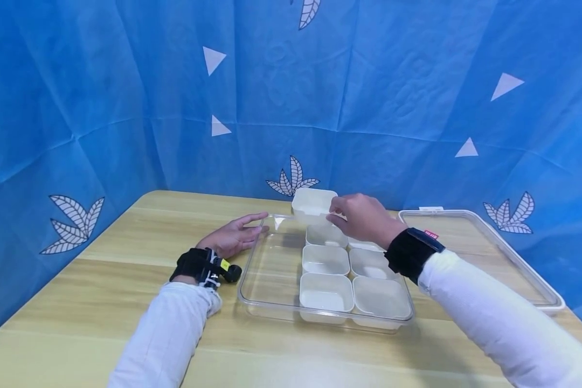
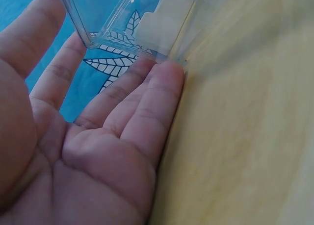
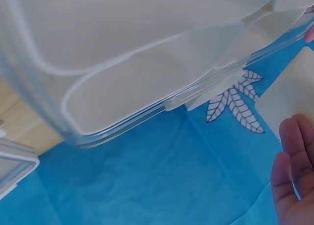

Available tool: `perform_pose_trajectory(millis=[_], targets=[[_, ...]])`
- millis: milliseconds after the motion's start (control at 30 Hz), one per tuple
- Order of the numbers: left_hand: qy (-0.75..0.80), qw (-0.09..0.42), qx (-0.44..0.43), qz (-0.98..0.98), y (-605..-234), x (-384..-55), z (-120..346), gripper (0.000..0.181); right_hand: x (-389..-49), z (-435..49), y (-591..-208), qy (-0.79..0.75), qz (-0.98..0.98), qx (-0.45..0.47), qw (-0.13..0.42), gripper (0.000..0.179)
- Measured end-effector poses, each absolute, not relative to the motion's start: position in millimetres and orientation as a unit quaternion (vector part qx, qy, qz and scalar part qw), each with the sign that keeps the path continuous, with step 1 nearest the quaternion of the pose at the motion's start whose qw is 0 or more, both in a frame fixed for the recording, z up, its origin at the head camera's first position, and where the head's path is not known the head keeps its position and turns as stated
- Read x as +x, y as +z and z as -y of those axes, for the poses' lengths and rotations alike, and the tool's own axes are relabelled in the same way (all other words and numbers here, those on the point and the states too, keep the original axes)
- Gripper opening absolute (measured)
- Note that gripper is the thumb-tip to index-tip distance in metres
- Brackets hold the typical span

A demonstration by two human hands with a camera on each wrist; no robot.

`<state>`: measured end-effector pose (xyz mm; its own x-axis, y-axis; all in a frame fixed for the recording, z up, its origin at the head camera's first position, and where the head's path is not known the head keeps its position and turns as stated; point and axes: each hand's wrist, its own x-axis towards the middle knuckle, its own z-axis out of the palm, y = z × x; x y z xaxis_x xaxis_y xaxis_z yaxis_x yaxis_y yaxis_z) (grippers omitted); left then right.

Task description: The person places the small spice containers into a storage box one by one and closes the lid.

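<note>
My right hand point(image 1: 366, 218) pinches the right side of a small white open-topped container point(image 1: 314, 202), held above the far part of a clear plastic box point(image 1: 267, 303). That container also appears at the right edge of the right wrist view, as a pale shape point(image 3: 289, 90) beside the fingers. Several similar white containers point(image 1: 326, 291) stand in rows in the right part of the box; my right hand and wrist partly hide the far ones. My left hand point(image 1: 233, 237) lies at the box's far left side, its fingers extended and the fingertips at the clear wall point(image 2: 91, 38).
A clear lid with a white rim point(image 1: 519, 261) lies on the wooden table point(image 1: 126, 291) to the right of the box. Behind the table hangs a blue cloth point(image 1: 393, 97) with white leaves and triangles. The left part of the box shows its bare floor.
</note>
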<state>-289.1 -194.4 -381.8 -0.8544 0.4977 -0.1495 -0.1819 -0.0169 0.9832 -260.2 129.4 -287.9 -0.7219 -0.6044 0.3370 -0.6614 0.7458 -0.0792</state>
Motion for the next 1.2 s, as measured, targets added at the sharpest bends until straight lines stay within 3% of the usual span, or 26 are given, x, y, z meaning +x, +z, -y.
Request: perform_pose_trajectory(millis=[767,1200], targets=[[0.690,0.243,0.150,-0.665,-388,-292,191,0.059,-249,-105,-290,0.107,0.900,0.408,0.110,0.012],[0.701,0.237,0.145,-0.657,-387,-289,195,0.065,-247,-88,-285,0.075,0.909,0.402,0.083,0.013]])
